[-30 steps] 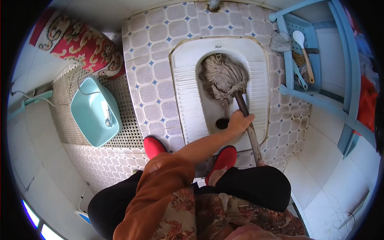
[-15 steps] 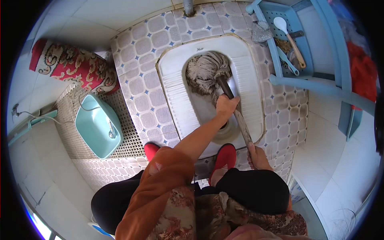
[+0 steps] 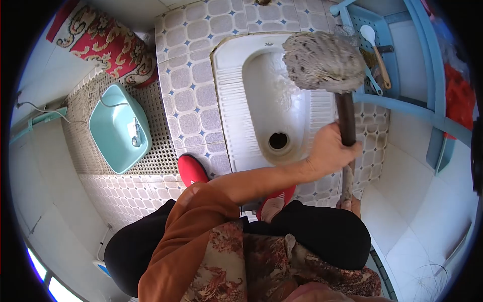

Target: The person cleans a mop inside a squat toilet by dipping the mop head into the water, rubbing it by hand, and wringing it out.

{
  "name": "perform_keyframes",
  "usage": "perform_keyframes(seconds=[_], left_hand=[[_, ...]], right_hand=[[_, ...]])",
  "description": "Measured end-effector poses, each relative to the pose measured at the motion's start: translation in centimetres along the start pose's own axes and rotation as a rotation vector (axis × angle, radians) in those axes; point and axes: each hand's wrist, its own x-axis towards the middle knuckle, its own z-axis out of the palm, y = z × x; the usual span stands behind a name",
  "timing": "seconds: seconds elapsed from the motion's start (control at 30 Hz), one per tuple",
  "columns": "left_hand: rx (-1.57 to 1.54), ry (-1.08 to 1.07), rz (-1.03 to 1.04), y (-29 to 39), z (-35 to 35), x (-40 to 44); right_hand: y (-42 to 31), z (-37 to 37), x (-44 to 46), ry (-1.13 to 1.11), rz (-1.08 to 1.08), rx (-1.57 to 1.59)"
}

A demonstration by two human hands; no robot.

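A mop [image 3: 323, 62] with a grey, matted string head is held up over the right side of a white squat toilet [image 3: 232, 108]. My left hand [image 3: 331, 152] is wrapped round the dark upper part of its handle, just below the head. Lower down, my right hand [image 3: 352, 205] grips the pale end of the handle, partly hidden beside my knee. Under the mop, the toilet bowl shows water running at its back and a dark drain hole [image 3: 278, 141] at the front.
A turquoise basin [image 3: 108, 151] with a shower head [image 3: 136, 136] in it stands on a perforated mat [image 3: 158, 126] at left. Behind it leans a rolled red patterned rug [image 3: 108, 43]. On the right, a blue rack [image 3: 397, 107] holds a white spoon [image 3: 368, 34] and brushes.
The mop has come up out of the toilet bowl and over to the right, with both hands still on its handle. The drain hole and running water now show.
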Motion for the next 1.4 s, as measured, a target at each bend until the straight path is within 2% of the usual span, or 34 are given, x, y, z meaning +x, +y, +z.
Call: perform_keyframes(seconds=[0.13, 0.23, 0.33, 0.37, 0.43, 0.47, 0.5, 0.53, 0.57, 0.67, 0.7, 0.77, 0.87, 0.9, 0.93, 1.03, 1.13, 1.17, 1.3, 1.4], left_hand=[[0.110, -0.005, 0.114, 3.1, 0.8, -1.5], [-0.065, -0.017, 0.090, 1.9, 0.6, -1.3], [-0.196, -0.010, 0.046, -0.4, -1.4, -0.2], [-0.139, -0.032, 0.006, -2.7, -2.6, 0.6], [-0.273, -0.059, -0.048, -5.9, -5.5, 1.8], [-0.152, -0.055, -0.166, -7.9, -7.1, 2.5], [-0.063, -0.002, -0.385, -10.2, -9.1, 3.4], [-0.079, 0.073, -0.541, -10.7, -10.4, 3.4], [0.007, 0.124, -0.676, -14.1, -12.5, 3.6], [0.078, 0.129, -0.873, -12.4, -12.3, 3.0], [0.255, -0.012, -0.846, -12.2, -12.7, 3.1], [0.609, -0.286, -0.752, -10.8, -14.3, 4.4], [1.342, -0.429, -0.315, -5.2, -15.0, 6.5], [1.374, -0.264, -0.266, -2.5, -14.4, 7.4], [1.400, -0.095, -0.208, -0.5, -14.2, 8.8], [1.422, 0.034, 0.433, -2.2, -17.2, 12.2], [1.624, 0.089, 0.216, -5.7, -17.4, 13.5], [1.540, 0.076, -0.009, -6.6, -17.4, 14.1], [1.597, 0.088, -0.070, -8.5, -16.7, 15.7], [1.470, -0.050, -0.212, -7.7, -18.2, 18.6]], right_hand=[[-0.2, -1.5, -0.9, -0.008, -0.065, 0.002], [-2.2, -0.5, -0.9, 0.012, 0.028, 0.040], [-4.3, 2.2, 0.0, 0.131, 0.174, -0.017], [-4.7, 2.9, 0.5, 0.175, 0.227, -0.051], [-3.3, 2.3, 3.2, -0.055, 0.329, -0.123], [-2.2, 2.3, 4.6, -0.167, 0.372, -0.158], [-1.1, 3.5, 5.7, -0.150, 0.438, -0.236], [0.1, 5.1, 6.9, -0.131, 0.504, -0.315], [1.0, 6.1, 7.8, -0.113, 0.571, -0.397], [0.8, 6.4, 7.4, -0.105, 0.363, -0.581], [-0.9, 5.7, 7.0, -0.132, 0.465, -0.527], [-0.6, 5.5, 6.8, -0.114, 0.422, -0.557], [1.0, 5.2, 6.6, -0.071, 0.321, -0.625], [1.4, 5.4, 6.2, -0.058, 0.282, -0.652], [1.2, 5.7, 5.6, -0.055, 0.344, -0.638], [-0.6, 6.4, 3.9, -0.030, 0.517, -0.608], [-2.1, 7.1, 3.6, -0.049, 0.579, -0.583], [-2.6, 7.0, 3.5, -0.062, 0.588, -0.572], [-4.9, 6.7, 4.1, -0.153, 0.642, -0.493], [-6.6, 6.0, 5.4, -0.203, 0.672, -0.442]])
